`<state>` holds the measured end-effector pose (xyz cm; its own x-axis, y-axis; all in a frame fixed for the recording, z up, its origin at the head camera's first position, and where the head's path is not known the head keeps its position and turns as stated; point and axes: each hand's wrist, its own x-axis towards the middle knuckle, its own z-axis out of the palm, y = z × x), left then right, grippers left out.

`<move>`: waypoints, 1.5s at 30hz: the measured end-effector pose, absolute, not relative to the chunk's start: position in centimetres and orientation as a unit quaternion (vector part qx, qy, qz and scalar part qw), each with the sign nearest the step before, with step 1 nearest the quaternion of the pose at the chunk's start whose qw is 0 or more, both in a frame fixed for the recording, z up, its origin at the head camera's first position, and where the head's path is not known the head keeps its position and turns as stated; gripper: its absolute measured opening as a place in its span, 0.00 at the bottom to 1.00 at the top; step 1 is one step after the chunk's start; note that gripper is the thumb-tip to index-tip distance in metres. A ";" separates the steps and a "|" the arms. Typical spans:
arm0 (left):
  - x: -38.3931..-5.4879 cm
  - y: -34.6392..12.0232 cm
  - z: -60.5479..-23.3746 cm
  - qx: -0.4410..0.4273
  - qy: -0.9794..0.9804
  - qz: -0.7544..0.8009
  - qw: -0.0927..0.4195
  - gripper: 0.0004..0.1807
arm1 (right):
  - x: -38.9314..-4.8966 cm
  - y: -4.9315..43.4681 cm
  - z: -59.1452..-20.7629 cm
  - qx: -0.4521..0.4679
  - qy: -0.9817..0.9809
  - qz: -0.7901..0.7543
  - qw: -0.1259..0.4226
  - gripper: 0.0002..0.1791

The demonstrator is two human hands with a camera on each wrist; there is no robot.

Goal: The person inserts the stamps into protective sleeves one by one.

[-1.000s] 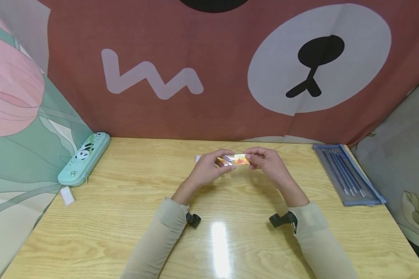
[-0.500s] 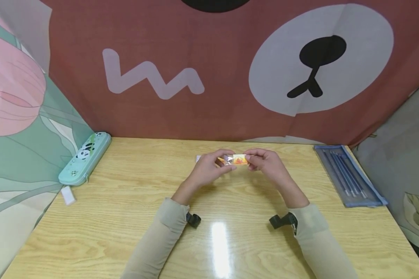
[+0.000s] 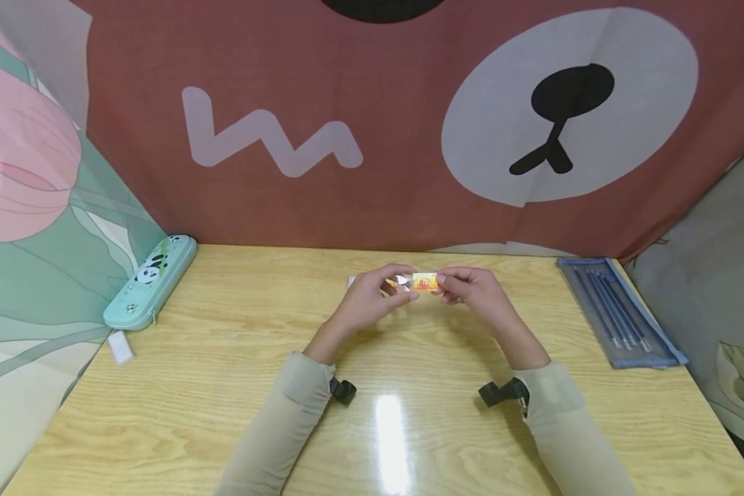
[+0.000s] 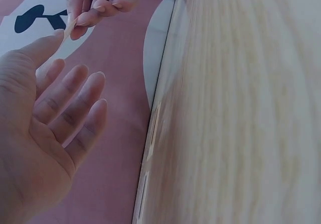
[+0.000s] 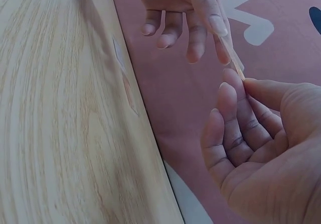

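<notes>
Both hands hold a small, thin, clear plastic packet with a yellow-and-orange printed end [image 3: 424, 282] above the far middle of the table. The left hand [image 3: 370, 297] pinches its clear end between thumb and forefinger; in the left wrist view the other fingers [image 4: 83, 121] spread loosely below. At the printed end, the right hand [image 3: 473, 288] pinches with the thumb on the near face and fingers curled behind. Seen edge-on in the right wrist view, the packet [image 5: 233, 56] looks like a narrow strip. Part of it is hidden behind the left fingers.
Small flat pieces [image 5: 119, 51] lie on the wooden table [image 3: 235, 413] near its back edge, mostly behind the left hand. A turquoise panda pencil case [image 3: 151, 282] with a white tag [image 3: 120, 348] lies left. A blue mesh pouch [image 3: 620, 313] holding several pencils lies right.
The packet's printed end has shifted slightly left, with the right fingers still pinching it. Both arms stay almost in place.
</notes>
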<state>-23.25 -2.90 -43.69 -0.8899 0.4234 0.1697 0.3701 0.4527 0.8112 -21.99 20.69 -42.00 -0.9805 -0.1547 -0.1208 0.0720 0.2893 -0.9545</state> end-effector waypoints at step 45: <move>-23.0 -2.3 -43.8 0.249 0.870 0.425 0.007 0.22 | -21.8 20.3 -41.9 -0.048 0.786 -0.606 0.116 0.20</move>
<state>-22.95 -2.30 -43.83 -0.8760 0.4390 0.1997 0.4273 0.5143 0.7436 -21.77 20.35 -41.90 -0.9683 -0.2164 -0.1247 0.0656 0.2613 -0.9630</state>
